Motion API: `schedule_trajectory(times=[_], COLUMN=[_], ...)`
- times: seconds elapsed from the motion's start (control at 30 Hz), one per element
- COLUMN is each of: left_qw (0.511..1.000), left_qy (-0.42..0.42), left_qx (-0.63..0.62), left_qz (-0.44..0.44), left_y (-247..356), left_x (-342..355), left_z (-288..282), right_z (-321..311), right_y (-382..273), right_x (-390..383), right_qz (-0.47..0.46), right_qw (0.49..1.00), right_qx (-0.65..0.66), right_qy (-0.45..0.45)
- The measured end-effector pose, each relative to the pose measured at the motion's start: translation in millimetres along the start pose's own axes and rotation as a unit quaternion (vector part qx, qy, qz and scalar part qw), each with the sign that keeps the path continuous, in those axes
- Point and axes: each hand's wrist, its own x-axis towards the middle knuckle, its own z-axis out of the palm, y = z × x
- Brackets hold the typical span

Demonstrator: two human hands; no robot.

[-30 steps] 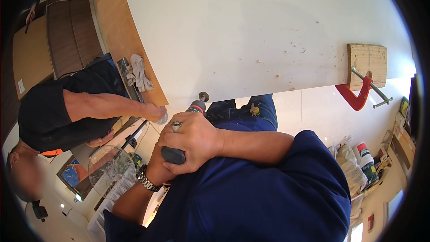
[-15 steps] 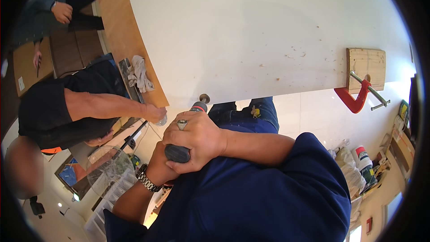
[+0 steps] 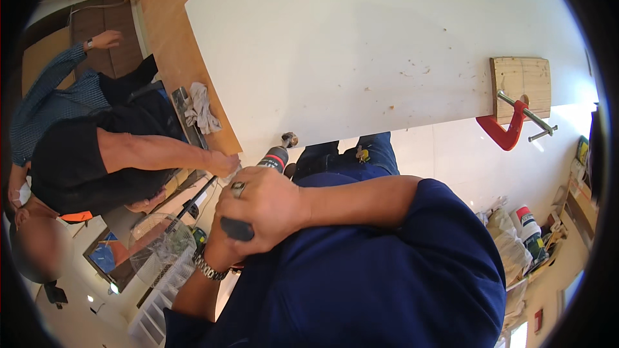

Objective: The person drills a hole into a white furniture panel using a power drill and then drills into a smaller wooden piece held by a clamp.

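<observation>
A cordless drill [image 3: 275, 157], dark with a red ring, is held in front of my body with its nose tilted up to the right. Its round, wide bit [image 3: 289, 140] is at the near edge of the white board [image 3: 309, 58], close to the left corner; whether it touches is unclear. My right hand [image 3: 264, 203], with a ring on it, wraps round the drill's body. Below it my left hand [image 3: 220, 245], watch at the wrist, is closed about the lower part; its fingers are mostly hidden. A dark rounded end [image 3: 237, 229] shows under my right hand.
A red C-clamp [image 3: 509, 130] grips a wooden block [image 3: 521, 87] at the board's right edge. Wood shavings are scattered on the board. A co-worker's hand [image 3: 225, 164] is at the table corner near my hands. A crumpled cloth [image 3: 201, 109] and a fan [image 3: 161, 245] are left.
My hands and the drill's body have shifted left, and the drill leans more to one side. The person at far left has moved, and that person's arm now stretches out at the upper left.
</observation>
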Motion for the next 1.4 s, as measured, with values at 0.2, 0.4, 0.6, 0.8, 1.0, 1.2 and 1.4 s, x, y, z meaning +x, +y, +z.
schedule_trajectory(times=[0.2,0.4,0.6,0.8,1.0,1.2,1.4], left_qw=[0.999,0.999,0.997,0.986,0.902,0.914,0.892], left_qy=[0.041,0.047,0.035,0.070,-0.028,0.147,0.155], left_qx=[0.009,0.005,-0.064,-0.132,-0.418,-0.376,-0.425], left_qz=[0.028,0.011,0.016,0.071,-0.106,0.042,-0.015], left_y=[12.6,-32.9,-47.7,-67.7,-87.2,-117.3,-133.9], left_x=[-30.4,-63.4,-81.1,-97.0,-128.7,-142.9,-147.4], left_z=[4.9,46.0,73.3,83.9,95.8,130.8,139.0], right_z=[-5.4,-77.9,-108.4,-78.7,-62.7,-55.1,-50.4], right_y=[-36.5,5.4,51.4,53.9,53.0,52.3,32.6], right_x=[11.0,-52.6,-103.0,-104.6,-102.0,-96.7,-83.8], right_qz=[-0.076,0.205,0.423,0.440,0.469,0.456,0.480], right_qw=[0.994,0.978,0.892,0.823,0.818,0.875,0.847], right_qx=[0.035,0.036,0.121,0.337,0.305,0.110,-0.070], right_qy=[-0.069,-0.010,-0.106,-0.128,-0.132,-0.119,-0.216])
